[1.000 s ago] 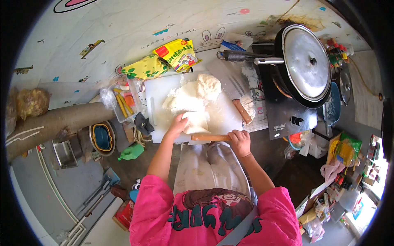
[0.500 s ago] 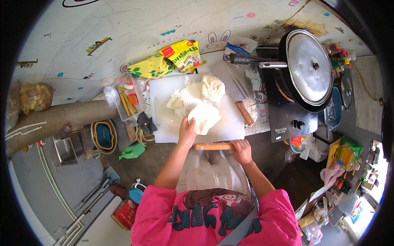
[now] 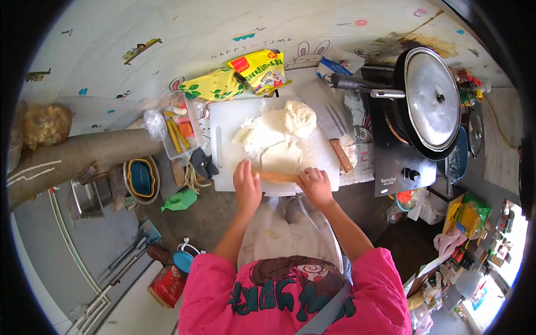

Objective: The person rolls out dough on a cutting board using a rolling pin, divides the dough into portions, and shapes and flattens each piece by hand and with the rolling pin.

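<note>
Laid down on the board, the dough sheet has left the left hand, which has moved to the near end of the pin on its side; the right hand keeps the other end. Both hands hold the pin, each closed over one end, level across the near part of the board.

Largest, the board runs out ahead of both hands, its near edge right by them. Past the left hand lies a bare strip of it to the left edge; a bare patch also lies ahead of the right hand. Well off to the right hand's right stands the stove, bearing the pan under its lid; the pan's handle points back toward the board, beyond its far right corner. Ahead and left of the left hand, the tub sits outside the board's left side, and two yellow packs lie past the far edge. Just ahead of the pin, the dough sheet lies between the hands; the dough lump is farther ahead. Smallest, the knife handle crosses the board's right edge, ahead and right of the right hand, narrowing the room there.
</note>
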Demonstrator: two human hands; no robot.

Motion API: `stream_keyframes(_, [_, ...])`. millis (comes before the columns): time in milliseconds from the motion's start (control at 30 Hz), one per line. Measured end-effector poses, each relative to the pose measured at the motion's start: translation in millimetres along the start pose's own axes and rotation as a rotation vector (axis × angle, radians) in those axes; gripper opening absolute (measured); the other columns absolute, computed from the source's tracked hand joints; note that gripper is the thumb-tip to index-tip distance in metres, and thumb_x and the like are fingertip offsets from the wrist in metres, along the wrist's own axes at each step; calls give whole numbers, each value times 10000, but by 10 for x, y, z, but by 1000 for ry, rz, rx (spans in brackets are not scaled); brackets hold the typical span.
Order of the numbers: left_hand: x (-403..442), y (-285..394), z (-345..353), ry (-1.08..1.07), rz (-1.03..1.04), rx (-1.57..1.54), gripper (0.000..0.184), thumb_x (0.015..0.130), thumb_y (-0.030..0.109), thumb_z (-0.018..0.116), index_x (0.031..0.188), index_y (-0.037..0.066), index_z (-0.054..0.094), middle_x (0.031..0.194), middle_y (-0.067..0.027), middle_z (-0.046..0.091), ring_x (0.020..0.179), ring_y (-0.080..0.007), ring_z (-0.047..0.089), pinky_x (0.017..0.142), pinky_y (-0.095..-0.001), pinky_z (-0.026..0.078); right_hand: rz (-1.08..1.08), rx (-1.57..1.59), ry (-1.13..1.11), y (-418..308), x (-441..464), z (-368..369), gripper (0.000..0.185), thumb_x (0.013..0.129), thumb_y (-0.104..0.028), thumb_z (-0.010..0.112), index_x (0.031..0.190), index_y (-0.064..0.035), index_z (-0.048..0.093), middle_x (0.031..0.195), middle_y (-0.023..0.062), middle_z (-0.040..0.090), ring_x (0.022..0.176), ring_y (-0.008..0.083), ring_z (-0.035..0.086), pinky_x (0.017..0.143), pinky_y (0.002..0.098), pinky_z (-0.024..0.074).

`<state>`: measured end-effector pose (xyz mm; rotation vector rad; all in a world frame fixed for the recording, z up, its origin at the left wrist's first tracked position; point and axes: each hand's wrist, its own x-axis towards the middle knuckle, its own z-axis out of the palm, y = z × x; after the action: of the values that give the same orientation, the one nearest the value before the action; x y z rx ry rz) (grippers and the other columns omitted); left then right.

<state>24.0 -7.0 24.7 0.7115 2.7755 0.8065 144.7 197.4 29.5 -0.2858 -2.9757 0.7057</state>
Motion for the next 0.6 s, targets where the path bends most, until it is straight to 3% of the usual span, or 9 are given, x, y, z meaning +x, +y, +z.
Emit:
stream_keyframes(67, [106, 25, 40, -118, 63, 190, 595, 876, 189, 566, 1391, -11, 345, 1472, -194, 300, 1339, -378, 319, 1091, -514, 246, -11, -35, -33, -37, 129, 98, 271, 739, -202, 695, 971, -124, 578, 942, 15, 560, 886, 198, 563, 786, 361, 437])
stream_keyframes(200, [106, -96, 244, -200, 99, 255, 680, 858, 267, 590, 1434, 31, 316, 1520, -149, 250, 1390, -325, 266, 1106, -543, 204, -2, -74, -79, -10, 100, 307, 341, 756, -262, 691, 1029, -100, 566, 1030, 54, 555, 998, 229, 537, 876, 407, 400])
stream_keyframes(367, [254, -81, 291, -157, 141, 279, 692, 851, 270, 603, 1431, 23, 316, 1526, -148, 234, 1403, -325, 235, 1107, -569, 168, 161, -95, -51, -21, 118, 453, 492, 764, -353, 685, 1121, -55, 524, 1156, 107, 518, 1136, 270, 472, 946, 477, 332])
stream_keyframes(600, [895, -32, 470, -25, 61, 272, 748, 840, 262, 623, 1450, 16, 266, 1537, -133, 214, 1416, -300, 217, 1117, -565, 132, 239, -138, 60, 244, 690, 496, 422, 792, -275, 637, 1126, -53, 504, 1171, 101, 512, 1090, 269, 476, 944, 475, 323])
